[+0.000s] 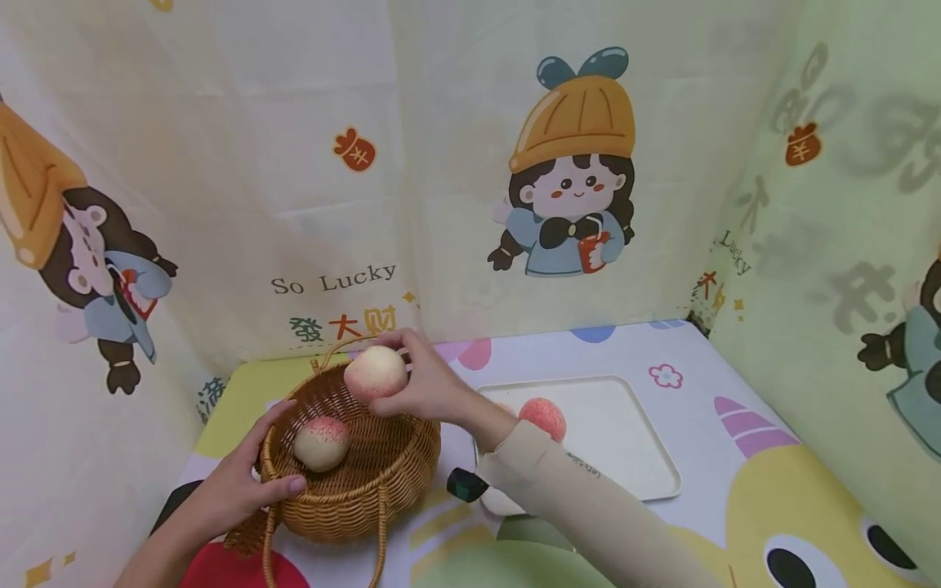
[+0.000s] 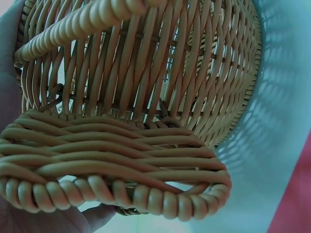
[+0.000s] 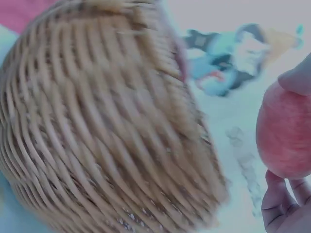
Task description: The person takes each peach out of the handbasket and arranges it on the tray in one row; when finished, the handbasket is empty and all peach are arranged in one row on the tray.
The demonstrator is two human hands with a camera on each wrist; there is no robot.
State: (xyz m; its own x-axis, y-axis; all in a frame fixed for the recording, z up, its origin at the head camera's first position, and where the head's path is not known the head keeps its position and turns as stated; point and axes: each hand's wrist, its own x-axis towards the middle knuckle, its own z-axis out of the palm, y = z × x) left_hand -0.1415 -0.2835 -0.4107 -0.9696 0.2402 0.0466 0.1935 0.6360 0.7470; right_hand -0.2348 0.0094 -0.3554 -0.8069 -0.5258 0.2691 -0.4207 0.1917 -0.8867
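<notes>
My right hand holds a cream and pink peach above the wicker basket, thumb below it and fingers over its far side. In the right wrist view this peach shows its pink side, beside the blurred basket wall. Inside the basket lies a second peach, toward the left. My left hand grips the basket's left rim, its thumb along the near edge. The left wrist view shows a woven flap sticking out from the basket's side, hiding part of that hand.
A white rectangular tray lies right of the basket, under my right forearm. On it sits a pink peach, with another round thing mostly hidden behind the sleeve. Basket handles hang at the near side. Printed cloth walls enclose the table.
</notes>
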